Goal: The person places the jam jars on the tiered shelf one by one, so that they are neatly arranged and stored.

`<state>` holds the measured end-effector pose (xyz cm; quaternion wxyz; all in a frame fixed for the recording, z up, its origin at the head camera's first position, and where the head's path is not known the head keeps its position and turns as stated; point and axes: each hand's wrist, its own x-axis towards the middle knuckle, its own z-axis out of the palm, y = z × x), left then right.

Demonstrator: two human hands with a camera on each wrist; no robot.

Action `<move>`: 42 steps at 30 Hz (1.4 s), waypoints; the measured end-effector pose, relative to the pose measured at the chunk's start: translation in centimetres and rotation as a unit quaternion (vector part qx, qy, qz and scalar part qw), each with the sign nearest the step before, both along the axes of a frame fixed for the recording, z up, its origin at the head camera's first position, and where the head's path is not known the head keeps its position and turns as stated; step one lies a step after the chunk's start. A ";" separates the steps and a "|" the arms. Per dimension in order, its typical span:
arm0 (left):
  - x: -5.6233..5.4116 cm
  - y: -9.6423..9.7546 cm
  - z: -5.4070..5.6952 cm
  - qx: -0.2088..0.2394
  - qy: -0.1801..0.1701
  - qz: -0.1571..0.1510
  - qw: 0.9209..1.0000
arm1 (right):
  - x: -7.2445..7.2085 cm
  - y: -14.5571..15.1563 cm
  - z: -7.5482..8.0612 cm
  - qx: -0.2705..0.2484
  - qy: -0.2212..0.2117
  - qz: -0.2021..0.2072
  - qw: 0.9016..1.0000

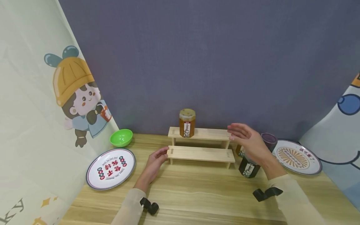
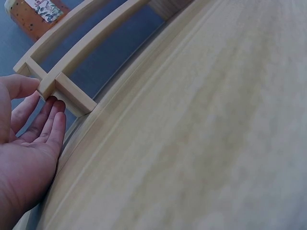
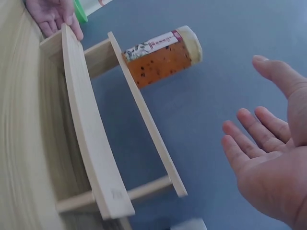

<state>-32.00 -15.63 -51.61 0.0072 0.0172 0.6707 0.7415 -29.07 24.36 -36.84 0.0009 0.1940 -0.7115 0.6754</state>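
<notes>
A two-step wooden rack point(image 1: 201, 153) stands on the table near the back cloth. On the left part of its upper step sits a jar of amber preserve point(image 1: 187, 125) with a pale lid, upright. My left hand point(image 1: 154, 162) is at the left end of the lower step, its fingertips touching the wood point(image 2: 47, 86). With fingers spread and nothing held, my right hand point(image 3: 268, 158) hovers by the rack's right end. Below it, a dark jar point(image 1: 248, 168) stands on the table; another amber jar point(image 1: 240, 151) and a purple-lidded jar point(image 1: 269, 140) are partly hidden by this hand.
At the left lie a white patterned plate point(image 1: 111, 168) and, behind it, a green bowl point(image 1: 121, 138). Another plate point(image 1: 293, 156) with a sunburst design is at the right. A dark cloth point(image 1: 208, 62) hangs behind the table, with printed cloths at both sides.
</notes>
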 end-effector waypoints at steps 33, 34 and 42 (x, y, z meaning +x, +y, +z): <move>0.1 -0.1 0.0 0.003 0.004 -0.002 1.000 | 4.1 10.9 -7.4 -0.046 -0.003 -0.072 0.996; 0.1 -0.2 0.0 0.002 0.005 -0.003 1.000 | 4.1 10.9 -7.7 -0.044 -0.002 -0.071 0.997; 0.2 -0.1 -0.1 -0.006 0.007 -0.004 1.000 | 3.8 10.5 -9.6 -0.014 -0.009 -0.081 0.997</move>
